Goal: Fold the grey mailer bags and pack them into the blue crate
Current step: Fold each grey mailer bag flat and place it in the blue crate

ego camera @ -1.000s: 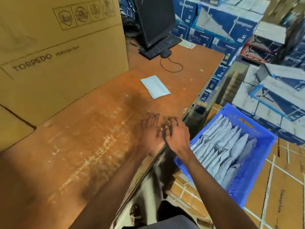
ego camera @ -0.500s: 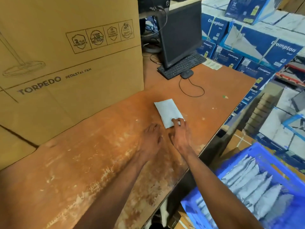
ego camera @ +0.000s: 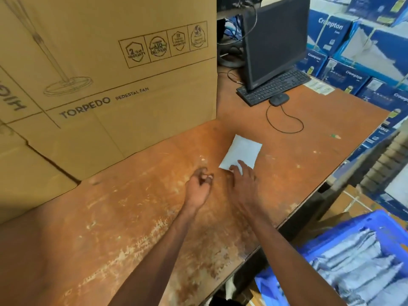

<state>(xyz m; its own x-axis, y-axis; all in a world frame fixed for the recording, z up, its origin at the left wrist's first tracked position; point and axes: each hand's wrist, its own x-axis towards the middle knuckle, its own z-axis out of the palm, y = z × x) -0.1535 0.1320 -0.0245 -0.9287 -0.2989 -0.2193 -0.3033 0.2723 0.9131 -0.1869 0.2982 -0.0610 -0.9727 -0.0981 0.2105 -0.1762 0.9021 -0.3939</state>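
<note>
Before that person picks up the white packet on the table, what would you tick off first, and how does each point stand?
1. Right hand on the mailer bag: ok, fingertips rest on its near edge.
2. Bag lies flat on the table: ok.
3. Left hand free to help: ok, fingers loosely curled, holding nothing.
4. Mouse cable clear of the bag: ok, apart.
5. Room left in the blue crate: cannot tell, partly out of view.
</note>
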